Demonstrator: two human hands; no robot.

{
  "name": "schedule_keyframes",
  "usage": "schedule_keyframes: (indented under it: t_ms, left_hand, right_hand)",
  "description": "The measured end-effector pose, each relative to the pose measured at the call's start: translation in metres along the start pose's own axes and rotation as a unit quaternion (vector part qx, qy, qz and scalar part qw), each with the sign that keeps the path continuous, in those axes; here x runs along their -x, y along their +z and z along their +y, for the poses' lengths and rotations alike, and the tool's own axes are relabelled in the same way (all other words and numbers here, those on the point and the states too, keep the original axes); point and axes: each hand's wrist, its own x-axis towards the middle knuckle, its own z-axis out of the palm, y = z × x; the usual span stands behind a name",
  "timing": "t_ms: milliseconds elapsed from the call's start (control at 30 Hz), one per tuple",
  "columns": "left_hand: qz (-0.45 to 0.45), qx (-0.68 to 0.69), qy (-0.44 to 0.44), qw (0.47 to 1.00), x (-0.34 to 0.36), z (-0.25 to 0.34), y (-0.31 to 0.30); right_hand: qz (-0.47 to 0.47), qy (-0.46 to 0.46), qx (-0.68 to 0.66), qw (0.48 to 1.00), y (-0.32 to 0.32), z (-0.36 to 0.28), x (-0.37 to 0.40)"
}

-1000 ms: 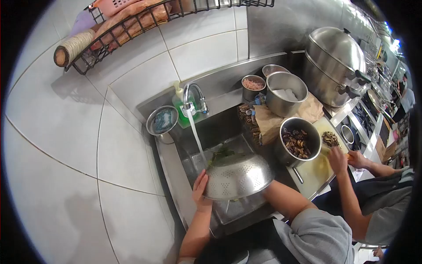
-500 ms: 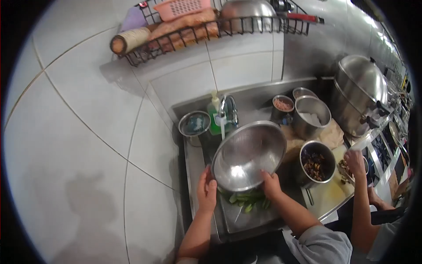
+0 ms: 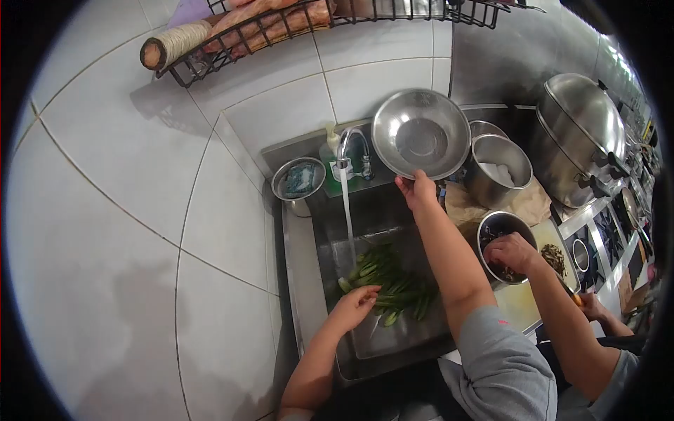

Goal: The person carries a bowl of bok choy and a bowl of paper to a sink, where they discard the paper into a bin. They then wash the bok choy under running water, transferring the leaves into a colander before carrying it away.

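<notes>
Right hand, head view: the right hand (image 3: 417,191) is closed on the near rim of the colander (image 3: 421,137), alone now; half a second ago both hands were at it.
Colander: just beyond the right hand's fingers, lifted clear of the sink (image 3: 372,344), its hollow facing the wearer; before, it was tilted low over the greens (image 3: 397,284).
Left hand: the left hand (image 3: 357,306) has left the colander's side and is loosely curled at the greens' near edge; whether it pinches a leaf, I cannot tell.
Greens: ahead and to the right of the left hand, bunched in the sink; mostly hidden earlier, now in plain sight.
Tap: the tap (image 3: 342,149) is left of the right hand; its water (image 3: 346,210) falls beyond the left hand, as before.
Co-worker: right of both hands, a co-worker's hand (image 3: 511,251), earlier over the board (image 3: 519,302), is now in the pot (image 3: 517,224).
</notes>
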Motion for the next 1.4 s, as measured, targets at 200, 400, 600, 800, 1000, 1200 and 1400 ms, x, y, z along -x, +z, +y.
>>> schedule_keyframes:
  t_ms: [200, 400, 600, 800, 1000, 1200, 1400]
  left_hand:
    - [-0.045, 0.007, -0.040, 0.998, -0.042, -0.015, -0.025]
    - [0.007, 0.141, -0.060, 0.988, -0.091, -0.032, -0.037]
    - [-0.049, 0.274, -0.054, 0.959, -0.132, 0.018, -0.017]
    - [0.007, 0.576, -0.013, 0.818, -0.198, 0.064, -0.004]
    - [0.069, 0.549, -0.014, 0.833, -0.219, 0.094, -0.001]
    - [0.057, 0.546, -0.001, 0.836, -0.231, 0.111, -0.001]
    - [0.061, 0.565, 0.043, 0.822, -0.250, 0.138, -0.004]
  right_hand:
    - [0.033, 0.050, -0.056, 0.997, 0.002, 0.002, 0.005]
    - [0.015, 0.066, 0.000, 0.998, -0.017, 0.020, 0.011]
    - [-0.012, -0.025, 0.076, 0.997, 0.015, -0.009, 0.058]
    - [-0.040, 0.054, 0.189, 0.980, 0.010, -0.038, 0.083]
    - [-0.102, 0.122, 0.489, 0.858, 0.002, -0.097, 0.113]
    - [0.175, -0.315, 0.866, 0.345, -0.010, -0.172, 0.107]
    - [0.111, -0.241, 0.889, 0.373, -0.043, -0.200, 0.066]
